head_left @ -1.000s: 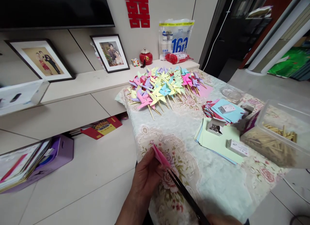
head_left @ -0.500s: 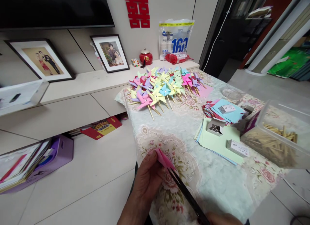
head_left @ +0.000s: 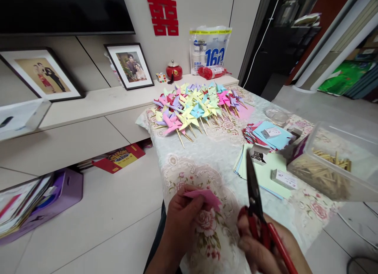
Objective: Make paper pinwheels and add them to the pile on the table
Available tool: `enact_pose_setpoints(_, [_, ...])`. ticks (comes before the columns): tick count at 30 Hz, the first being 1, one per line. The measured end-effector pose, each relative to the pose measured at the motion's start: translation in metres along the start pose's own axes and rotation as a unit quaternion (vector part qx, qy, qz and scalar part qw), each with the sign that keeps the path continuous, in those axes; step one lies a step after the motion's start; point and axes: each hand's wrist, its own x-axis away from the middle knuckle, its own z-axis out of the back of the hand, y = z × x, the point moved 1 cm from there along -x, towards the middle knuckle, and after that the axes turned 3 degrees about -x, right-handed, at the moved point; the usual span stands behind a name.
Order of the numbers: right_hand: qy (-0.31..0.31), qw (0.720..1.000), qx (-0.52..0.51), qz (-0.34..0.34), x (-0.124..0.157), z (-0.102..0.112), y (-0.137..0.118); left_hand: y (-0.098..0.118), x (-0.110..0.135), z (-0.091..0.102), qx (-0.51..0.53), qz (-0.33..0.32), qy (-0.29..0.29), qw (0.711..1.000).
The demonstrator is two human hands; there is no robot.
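Note:
Between the thumb and fingers of my left hand (head_left: pixel 184 213) is a folded piece of pink paper (head_left: pixel 208 197), held over the flowered tablecloth (head_left: pixel 212 171). My right hand (head_left: pixel 265 246) grips a pair of scissors (head_left: pixel 256 195) with red handles and dark blades. The blades look closed and point up, apart from the paper. Farther back on the table lies a heap of paper pinwheels (head_left: pixel 195 104) on sticks, in pink, yellow, blue and purple.
To the right are pale green paper sheets (head_left: pixel 267 171), blue and red sheets (head_left: pixel 277 138), an opened small box (head_left: pixel 258 156) of metal bits, a white small box (head_left: pixel 284 179) and a clear tub (head_left: pixel 327 175) of wooden sticks. Framed photos (head_left: pixel 130 66) stand on the cabinet behind.
The scissors have come away from the pink paper and swung upright to the right. My left hand has turned the paper, which now lies flatter. The view has shifted slightly.

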Motion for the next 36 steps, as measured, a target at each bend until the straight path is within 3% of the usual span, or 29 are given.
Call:
enact_pose_setpoints(4, [0.093, 0.991, -0.089, 0.036, -0.021, -0.013, -0.01, 0.004, 0.007, -0.002, -0.179, -0.167, 0.025, 0.969])
enact_pose_setpoints(6, [0.087, 0.989, -0.118, 0.024, -0.029, -0.02, -0.011, 0.005, 0.011, -0.001, -0.226, -0.221, 0.026, 0.948])
enact_pose_setpoints(11, [0.057, 0.992, -0.11, 0.004, -0.039, -0.028, -0.013, 0.002, 0.019, 0.007, -0.239, -0.207, -0.003, 0.949])
enact_pose_setpoints(14, [0.065, 0.991, -0.117, -0.001, -0.042, -0.027, -0.015, -0.003, 0.02, 0.01, -0.266, -0.238, -0.051, 0.933])
enact_pose_setpoints(17, [0.067, 0.993, -0.093, 0.014, -0.045, -0.022, -0.016, -0.006, 0.019, 0.013, -0.285, -0.288, -0.003, 0.914])
enact_pose_setpoints(18, [0.066, 0.994, -0.079, 0.02, -0.046, -0.02, -0.017, -0.005, 0.017, 0.014, -0.271, -0.283, 0.035, 0.92])
enact_pose_setpoints(20, [0.053, 0.997, -0.051, 0.028, -0.047, -0.016, -0.017, -0.004, 0.014, 0.015, -0.211, -0.205, 0.072, 0.953])
enact_pose_setpoints(22, [0.023, 0.999, -0.025, 0.03, -0.048, -0.015, -0.018, -0.002, 0.011, 0.013, -0.147, -0.074, 0.036, 0.986])
enact_pose_setpoints(25, [-0.015, 0.999, 0.035, 0.039, -0.048, -0.015, -0.023, -0.002, 0.009, 0.008, -0.119, 0.051, -0.034, 0.991])
enact_pose_setpoints(29, [-0.037, 0.997, 0.054, 0.041, -0.046, -0.017, -0.028, -0.003, 0.005, 0.004, -0.059, 0.096, -0.057, 0.992])
enact_pose_setpoints(33, [-0.027, 0.999, -0.018, 0.022, -0.036, -0.01, -0.021, 0.005, -0.004, 0.004, 0.052, 0.11, -0.001, 0.993])
enact_pose_setpoints(36, [-0.086, 0.995, -0.047, 0.025, -0.02, 0.001, -0.002, 0.014, -0.01, 0.008, 0.106, 0.105, 0.027, 0.988])
